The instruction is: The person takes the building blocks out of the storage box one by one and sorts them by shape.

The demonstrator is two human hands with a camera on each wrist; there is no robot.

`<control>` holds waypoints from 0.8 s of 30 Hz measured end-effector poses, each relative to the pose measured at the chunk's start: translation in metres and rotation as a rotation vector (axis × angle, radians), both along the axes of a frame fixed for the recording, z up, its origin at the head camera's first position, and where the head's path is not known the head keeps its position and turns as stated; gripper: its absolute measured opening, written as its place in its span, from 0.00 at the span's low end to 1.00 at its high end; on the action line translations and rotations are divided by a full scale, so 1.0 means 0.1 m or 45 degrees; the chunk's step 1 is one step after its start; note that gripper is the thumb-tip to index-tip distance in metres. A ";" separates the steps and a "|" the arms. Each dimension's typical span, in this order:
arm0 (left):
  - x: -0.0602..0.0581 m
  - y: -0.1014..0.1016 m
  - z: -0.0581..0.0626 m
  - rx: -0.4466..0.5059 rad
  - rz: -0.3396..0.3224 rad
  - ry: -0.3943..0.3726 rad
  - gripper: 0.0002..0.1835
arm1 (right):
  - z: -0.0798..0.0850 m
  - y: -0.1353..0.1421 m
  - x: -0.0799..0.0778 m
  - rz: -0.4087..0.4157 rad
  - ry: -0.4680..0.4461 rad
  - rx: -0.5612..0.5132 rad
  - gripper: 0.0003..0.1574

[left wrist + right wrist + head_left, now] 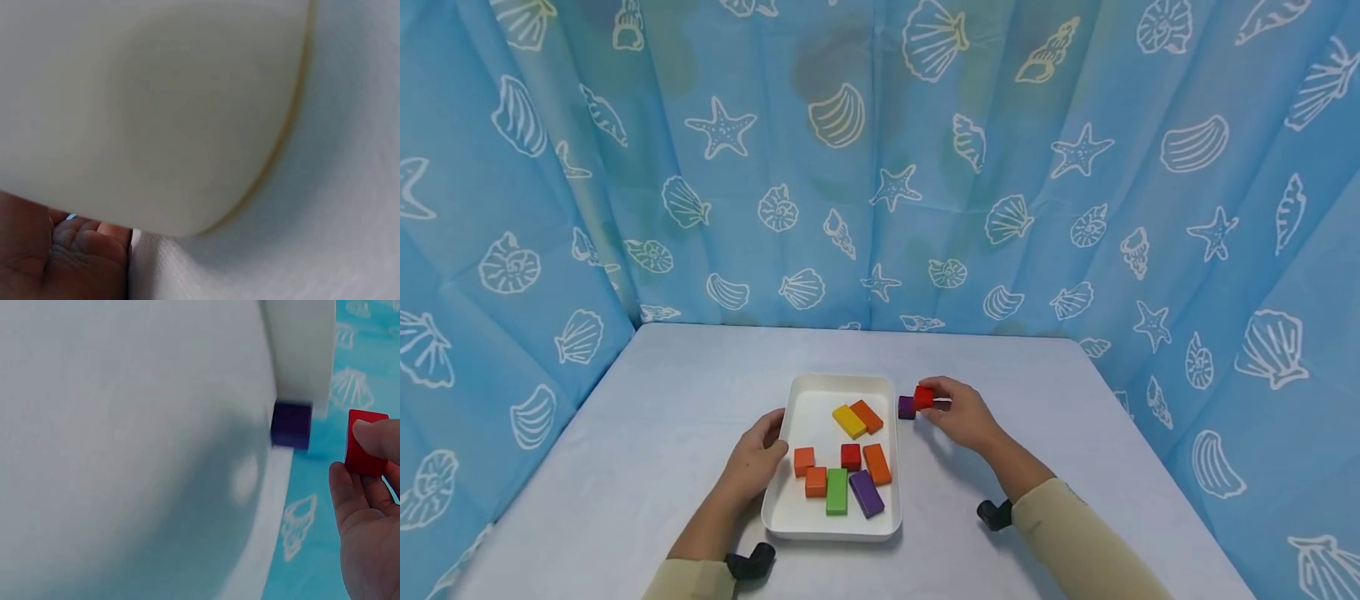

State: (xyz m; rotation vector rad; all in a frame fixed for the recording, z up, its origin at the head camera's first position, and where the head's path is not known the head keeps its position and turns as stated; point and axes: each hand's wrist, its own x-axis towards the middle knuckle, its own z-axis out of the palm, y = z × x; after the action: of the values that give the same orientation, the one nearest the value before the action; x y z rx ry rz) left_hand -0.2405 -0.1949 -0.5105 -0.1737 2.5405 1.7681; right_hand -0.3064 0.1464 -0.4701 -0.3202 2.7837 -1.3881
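Note:
At the left long side of a white tray, my left hand grips the rim, thumb at the edge. The left wrist view shows that hand partly hidden behind the tray wall. Beyond the tray's right side, my right hand pinches a red block between thumb and fingers. In the right wrist view the red block is held above the table surface. A purple block stands on the table just outside the tray, close to the red one.
Inside the tray lie several blocks, among them a yellow block, a green block, a purple block and another red block. A white cloth covers the table. A blue shell-patterned curtain hangs behind and at both sides.

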 end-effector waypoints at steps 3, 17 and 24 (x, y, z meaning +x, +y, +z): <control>-0.01 -0.01 0.00 -0.015 0.000 -0.003 0.34 | -0.05 0.13 -0.04 -0.047 -0.002 0.015 0.32; 0.03 -0.01 0.01 0.000 -0.032 0.021 0.34 | -0.26 0.17 -0.18 0.006 -0.037 0.130 0.30; 0.03 0.01 0.02 0.003 -0.027 0.021 0.34 | -0.29 0.19 -0.21 -0.005 -0.082 0.201 0.30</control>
State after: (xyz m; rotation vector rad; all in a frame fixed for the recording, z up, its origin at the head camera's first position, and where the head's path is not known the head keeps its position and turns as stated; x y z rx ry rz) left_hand -0.2374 -0.1938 -0.5085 -0.1322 2.5418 1.7720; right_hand -0.3273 0.1655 -0.4987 -0.2616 2.8191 -1.1486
